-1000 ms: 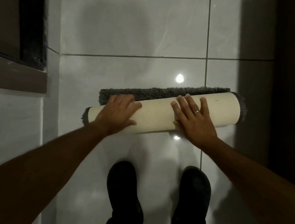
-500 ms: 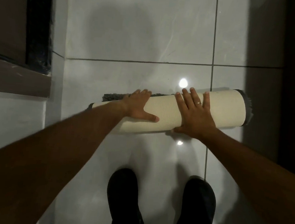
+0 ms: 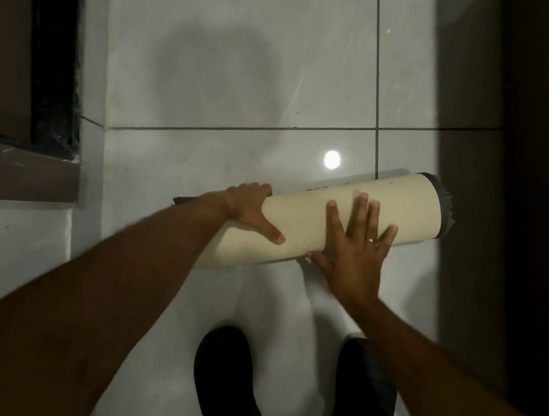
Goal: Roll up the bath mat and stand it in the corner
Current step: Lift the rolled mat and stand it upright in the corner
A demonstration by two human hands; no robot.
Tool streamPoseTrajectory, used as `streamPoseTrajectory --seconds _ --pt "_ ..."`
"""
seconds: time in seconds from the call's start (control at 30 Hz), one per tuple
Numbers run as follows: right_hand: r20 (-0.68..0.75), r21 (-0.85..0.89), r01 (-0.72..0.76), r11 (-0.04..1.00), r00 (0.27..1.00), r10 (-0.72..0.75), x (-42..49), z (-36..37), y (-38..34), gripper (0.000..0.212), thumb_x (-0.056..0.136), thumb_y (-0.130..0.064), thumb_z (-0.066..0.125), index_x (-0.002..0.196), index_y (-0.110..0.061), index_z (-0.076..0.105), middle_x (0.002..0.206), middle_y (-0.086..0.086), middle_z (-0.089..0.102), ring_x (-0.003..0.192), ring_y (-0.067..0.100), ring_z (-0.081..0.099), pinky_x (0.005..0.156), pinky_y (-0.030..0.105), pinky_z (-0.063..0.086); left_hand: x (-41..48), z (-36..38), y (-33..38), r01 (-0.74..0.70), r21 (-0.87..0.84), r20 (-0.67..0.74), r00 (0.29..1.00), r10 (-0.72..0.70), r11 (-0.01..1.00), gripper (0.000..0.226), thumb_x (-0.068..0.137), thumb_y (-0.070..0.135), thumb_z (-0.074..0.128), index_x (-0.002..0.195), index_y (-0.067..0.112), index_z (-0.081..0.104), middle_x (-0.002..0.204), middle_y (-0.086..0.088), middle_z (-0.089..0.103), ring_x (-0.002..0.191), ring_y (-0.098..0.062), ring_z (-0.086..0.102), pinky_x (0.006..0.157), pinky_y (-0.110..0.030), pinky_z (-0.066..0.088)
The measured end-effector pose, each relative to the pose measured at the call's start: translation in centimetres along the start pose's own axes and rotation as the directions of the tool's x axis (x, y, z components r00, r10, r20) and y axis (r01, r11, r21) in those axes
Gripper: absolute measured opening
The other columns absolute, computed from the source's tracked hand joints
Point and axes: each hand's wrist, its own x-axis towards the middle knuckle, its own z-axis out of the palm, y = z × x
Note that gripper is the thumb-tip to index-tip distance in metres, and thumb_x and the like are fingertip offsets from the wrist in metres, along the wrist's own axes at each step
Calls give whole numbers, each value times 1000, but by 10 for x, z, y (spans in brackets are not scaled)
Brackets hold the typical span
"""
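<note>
The bath mat lies on the white tiled floor as a full roll, cream backing outward, grey pile showing at its right end. It runs left to right, slightly tilted up toward the right. My left hand wraps over the roll's left part, fingers curled over the far side and thumb on the near face. My right hand lies flat on the roll's middle with fingers spread, a ring on one finger. My left forearm hides the roll's left end.
My two black shoes stand on the floor just below the roll. A dark door frame and brown step are at the left. A dark wall runs along the right. Open tiled floor lies beyond the roll.
The last strip of grey pile has been rolled in, so the mat is now a closed roll. My left hand has shifted to curl over the roll's far side.
</note>
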Motion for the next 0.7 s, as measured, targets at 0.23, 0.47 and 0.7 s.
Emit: streamPoseTrajectory --seconds 0.23,0.47,0.7 --pt "282 814 -528 241 722 632 16 -32 -57 104 88 -40 65 158 -17 -10 167 6 -20 156 27 -4 124 55 3 -39 22 14 -8 -188 -240 970 -38 982 77 52 75 77 104 31 42 104 4 63 90 -20 61 71 -36 49" --pt "521 852 -387 -353 693 498 83 -142 -75 118 61 -60 85 152 -36 14 135 -1 56 106 18 61 100 45 50 -110 -9 62 -29 -250 -726 667 -167 968 68 60 72 73 97 20 49 96 1 63 85 -18 55 83 -32 35" --pt "414 887 -377 -267 905 97 146 -287 -60 88 56 -55 81 128 -30 38 122 -3 60 111 20 63 85 45 60 -166 -111 80 -203 -442 -722 659 -212 873 98 60 63 81 140 26 38 128 1 58 113 -19 53 102 -48 45"
